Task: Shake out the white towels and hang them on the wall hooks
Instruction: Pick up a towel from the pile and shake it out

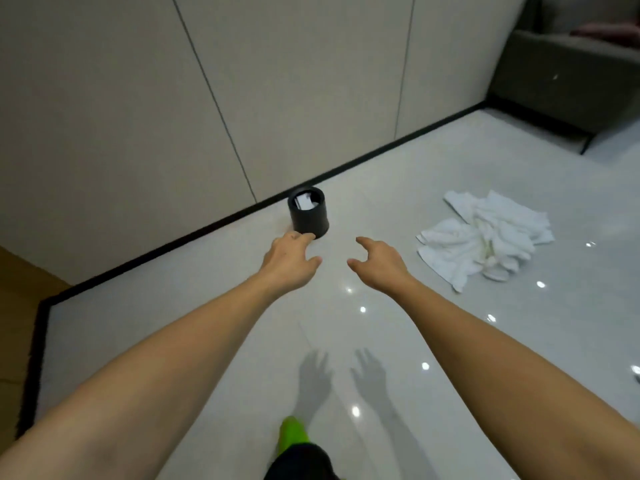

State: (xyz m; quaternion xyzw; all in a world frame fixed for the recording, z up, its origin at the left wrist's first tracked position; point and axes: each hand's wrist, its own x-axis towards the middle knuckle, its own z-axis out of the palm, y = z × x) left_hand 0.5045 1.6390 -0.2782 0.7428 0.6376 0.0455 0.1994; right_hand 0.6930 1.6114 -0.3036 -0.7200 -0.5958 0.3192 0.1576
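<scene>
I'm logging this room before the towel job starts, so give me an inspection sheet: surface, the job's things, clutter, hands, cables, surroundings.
Surface: glossy pale tiled floor, light spots reflected on it, black skirting along the wall.
Job's things: white towels lie crumpled in a heap on the floor, to the person's right; no wall hooks in view.
Clutter: small black bin by the skirting, something white inside.
Hands: left hand and right hand both stretched forward over the floor, fingers relaxed, holding nothing.
Cables: nothing seen.
Surroundings: plain panelled wall; dark sofa at far right; the person's green shoe below.
</scene>
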